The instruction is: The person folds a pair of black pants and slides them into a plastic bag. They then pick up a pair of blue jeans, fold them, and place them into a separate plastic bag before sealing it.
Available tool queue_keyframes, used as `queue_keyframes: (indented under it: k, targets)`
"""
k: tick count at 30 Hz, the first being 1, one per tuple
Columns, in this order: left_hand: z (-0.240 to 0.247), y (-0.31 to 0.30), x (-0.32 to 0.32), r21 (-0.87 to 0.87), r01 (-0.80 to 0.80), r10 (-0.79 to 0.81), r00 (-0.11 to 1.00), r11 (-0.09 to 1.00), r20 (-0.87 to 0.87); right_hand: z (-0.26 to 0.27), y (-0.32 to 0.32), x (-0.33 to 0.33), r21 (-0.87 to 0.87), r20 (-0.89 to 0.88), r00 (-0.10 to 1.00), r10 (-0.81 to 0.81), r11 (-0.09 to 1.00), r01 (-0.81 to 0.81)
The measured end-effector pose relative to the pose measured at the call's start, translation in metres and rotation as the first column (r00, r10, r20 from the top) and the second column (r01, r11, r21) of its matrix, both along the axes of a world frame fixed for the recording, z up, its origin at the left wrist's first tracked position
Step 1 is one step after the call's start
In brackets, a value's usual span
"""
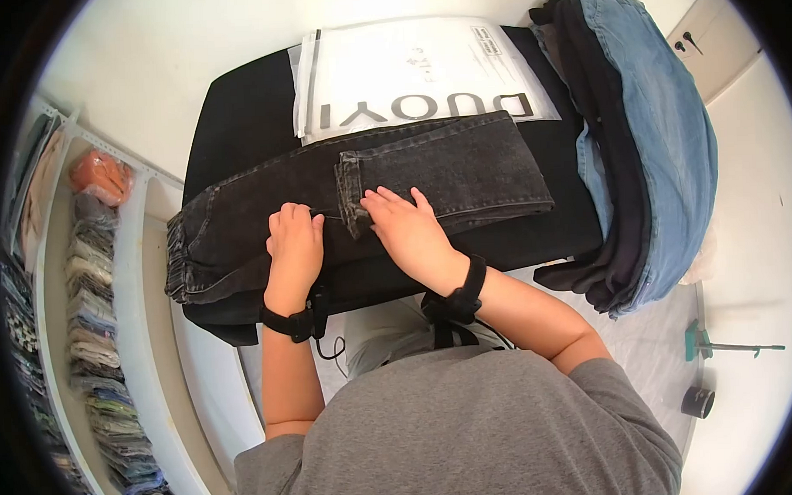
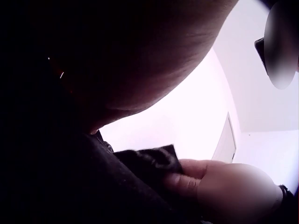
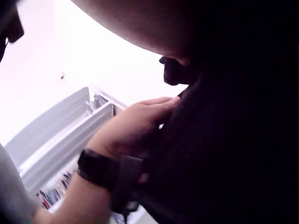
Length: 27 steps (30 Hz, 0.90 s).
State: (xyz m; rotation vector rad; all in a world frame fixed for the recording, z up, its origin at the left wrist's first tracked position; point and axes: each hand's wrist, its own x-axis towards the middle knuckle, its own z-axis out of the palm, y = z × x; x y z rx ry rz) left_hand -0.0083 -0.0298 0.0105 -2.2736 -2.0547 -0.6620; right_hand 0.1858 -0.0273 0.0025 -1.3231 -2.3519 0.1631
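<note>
Black jeans lie folded lengthwise across the black-covered table, the elastic waistband at the left. One leg is folded back, so its frayed hem faces left near the middle. My right hand rests over this hem with fingers mostly straight; in the left wrist view the right fingers touch dark cloth. Left of the hem, my left hand is on the jeans with bent fingers. A thin dark line runs from its thumb towards the hem; I cannot tell what these fingers hold.
Behind the jeans lies a stack of clear-and-white printed plastic bags. Blue and black trousers are piled at the table's right. Shelves with folded, bagged clothes stand at the left. A wrist camera strap circles each arm.
</note>
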Motion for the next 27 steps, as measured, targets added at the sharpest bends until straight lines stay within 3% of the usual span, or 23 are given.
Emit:
queue_keyframes:
  k: [4, 6, 12, 14, 15, 16, 18, 20, 22, 24, 25, 27]
  targets:
    - [0.008, 0.001, 0.001, -0.045, 0.006, -0.006, 1.000, 0.999, 0.009, 0.014, -0.001, -0.001, -0.069, -0.159, 0.987, 0.029, 0.997, -0.040]
    - [0.011, 0.001, 0.001, -0.098, -0.014, 0.014, 1.000, 0.995, 0.001, 0.012, -0.004, -0.002, 0.042, 0.015, 0.994, 0.105, 0.994, -0.105]
    - [0.000, -0.001, -0.001, -0.029, -0.026, 0.027, 0.999, 0.999, 0.019, 0.002, -0.007, -0.008, 0.062, 0.051, 0.988, 0.146, 0.987, -0.149]
    - [-0.002, 0.000, -0.005, 0.014, 0.021, -0.023, 0.993, 1.000, 0.118, 0.001, -0.007, -0.005, 0.106, 0.103, 0.982, 0.161, 0.980, -0.171]
    - [0.003, 0.001, -0.013, 0.047, 0.099, -0.107, 0.962, 0.994, 0.251, 0.005, -0.008, -0.003, 0.098, 0.076, 0.984, 0.163, 0.981, -0.170]
    - [0.008, -0.006, -0.022, 0.047, 0.081, -0.090, 0.965, 0.996, 0.246, 0.009, -0.009, -0.001, 0.091, 0.048, 0.985, 0.168, 0.981, -0.172]
    - [0.025, -0.027, -0.042, 0.164, -0.136, 0.040, 0.874, 0.977, 0.485, 0.013, -0.009, 0.000, 0.080, 0.034, 0.978, 0.207, 0.974, -0.209]
    - [0.021, -0.049, -0.067, 0.337, -0.515, 0.264, 0.777, 0.788, 0.571, 0.017, -0.010, -0.002, 0.081, 0.124, 0.972, 0.199, 0.974, -0.210]
    - [0.013, -0.072, -0.093, 0.372, -0.726, 0.428, 0.658, 0.578, 0.619, 0.015, -0.009, -0.005, 0.054, 0.142, 0.973, 0.183, 0.980, -0.193]
    - [0.000, -0.088, -0.118, 0.192, -0.808, 0.338, 0.432, 0.557, 0.836, 0.016, -0.008, -0.007, 0.040, 0.154, 0.974, 0.165, 0.984, -0.173]
    - [-0.004, -0.092, -0.127, 0.197, -0.813, 0.344, 0.434, 0.548, 0.833, 0.017, -0.008, -0.010, 0.040, 0.148, 0.973, 0.176, 0.982, -0.184]
    - [-0.006, -0.100, -0.140, 0.026, -0.762, 0.333, 0.313, 0.647, 0.889, 0.020, -0.008, -0.014, 0.006, 0.186, 0.974, 0.127, 0.991, -0.130]
